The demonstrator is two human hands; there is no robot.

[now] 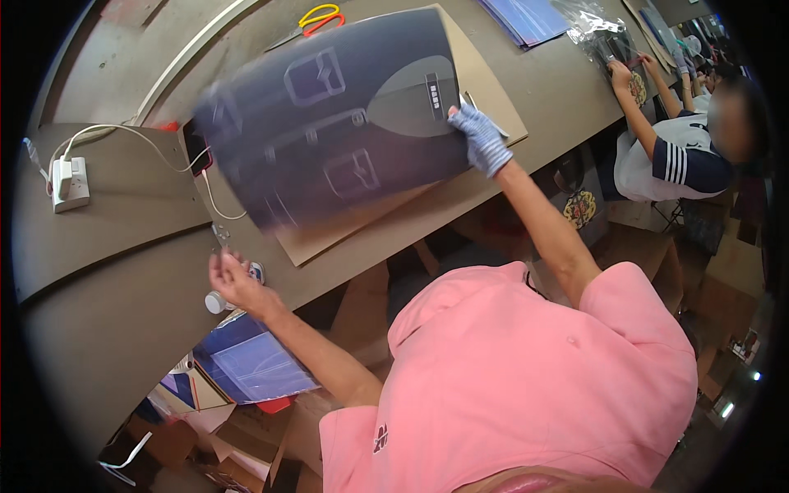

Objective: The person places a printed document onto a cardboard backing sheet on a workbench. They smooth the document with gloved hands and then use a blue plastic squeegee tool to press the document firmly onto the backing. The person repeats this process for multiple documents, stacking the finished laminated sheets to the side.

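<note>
A large dark navy sheet (279,131) with pale printed outlines and a grey oval lies tilted over the table, its left end blurred. My right hand (483,138), in a blue and white striped glove, is closed on the sheet's right edge. Brown cardboard (485,82) shows from under the sheet. My bare left hand (236,279) is apart from the sheet at the lower left, with its fingers curled together; a small greyish thing at the fingertips is too blurred to name. Close beside that hand lies a small bottle with a white cap (215,302).
Scissors (316,20) with yellow and red handles lie beyond the sheet. A phone (197,148) with a white cable sits left, near a power strip (70,185). Blue sheets (526,18) are stacked at the far right. A co-worker (674,156) handles clear plastic on the right.
</note>
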